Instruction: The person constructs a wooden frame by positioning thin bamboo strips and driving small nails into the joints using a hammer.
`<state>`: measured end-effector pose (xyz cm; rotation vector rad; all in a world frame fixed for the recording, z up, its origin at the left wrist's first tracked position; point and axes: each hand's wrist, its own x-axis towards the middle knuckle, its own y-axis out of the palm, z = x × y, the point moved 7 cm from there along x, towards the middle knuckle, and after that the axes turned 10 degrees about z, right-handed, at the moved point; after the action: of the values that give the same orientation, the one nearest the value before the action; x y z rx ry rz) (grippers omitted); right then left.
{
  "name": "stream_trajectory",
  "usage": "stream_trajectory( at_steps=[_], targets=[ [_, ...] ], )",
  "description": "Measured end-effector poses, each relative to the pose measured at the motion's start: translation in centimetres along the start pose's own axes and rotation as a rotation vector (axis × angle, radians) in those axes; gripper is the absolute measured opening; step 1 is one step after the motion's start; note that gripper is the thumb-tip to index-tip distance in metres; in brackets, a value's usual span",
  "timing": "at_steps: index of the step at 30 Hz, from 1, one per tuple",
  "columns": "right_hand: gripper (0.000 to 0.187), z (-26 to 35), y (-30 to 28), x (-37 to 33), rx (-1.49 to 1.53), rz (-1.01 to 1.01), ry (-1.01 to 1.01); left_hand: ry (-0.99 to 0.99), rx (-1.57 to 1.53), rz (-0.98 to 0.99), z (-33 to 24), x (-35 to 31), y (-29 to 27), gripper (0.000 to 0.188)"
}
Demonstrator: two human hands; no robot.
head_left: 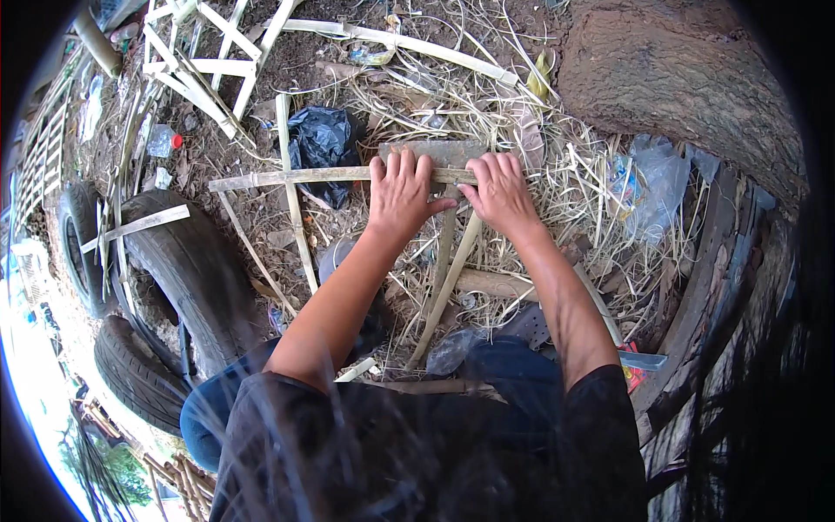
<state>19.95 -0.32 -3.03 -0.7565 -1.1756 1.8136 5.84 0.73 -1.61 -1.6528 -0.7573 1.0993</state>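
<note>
Holding a strip (261, 180) across the black bag (323, 135), running left to right along its long axis and overshooting the bag on both sides. Lying right under the fingers: closed over just right of the bag by the left hand (402, 198), the nearer one, and at its right end, farther from the bag, by the right hand (506, 196). Turned toward each other at the thumbs; cannot tell how firmly pinched beneath. Also right of the bag, partly under the fingertips, a board (439, 152). Among containers, no telling what fills the black bag; well to its right, a clear bag (658, 178), with something colourful inside or beside; to its left, a red-capped bottle (161, 140), contents unclear.
</note>
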Motion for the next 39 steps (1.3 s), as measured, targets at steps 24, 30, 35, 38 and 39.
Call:
stream_trajectory(
  at_steps=[24, 30, 35, 38, 39],
  targets=[
    [0.034, 0.4, -1.7, -0.9, 0.073, -0.063, -0.022, -0.115, -0.070, 0.151, 0.1, 1.6, -0.7, 0.088],
    [0.033, 1.0, -2.0, -0.8, 0.096, -0.076, -0.037, -0.126, -0.014, 0.154, 0.1, 1.3, -0.9, 0.090],
    [0.034, 0.8, -2.5, -0.9, 0.147, -0.071, -0.020, -0.120, 0.016, 0.139, -0.2, 1.6, -0.8, 0.091],
    [0.035, 0.9, -2.5, -1.0, 0.150, -0.064, -0.012, -0.116, 0.038, 0.208, -0.3, 1.5, -0.7, 0.088],
    [0.036, 1.1, -2.5, -0.9, 0.128, -0.050, -0.003, -0.117, 0.038, 0.207, -0.2, 1.5, -0.7, 0.088]
  ],
)
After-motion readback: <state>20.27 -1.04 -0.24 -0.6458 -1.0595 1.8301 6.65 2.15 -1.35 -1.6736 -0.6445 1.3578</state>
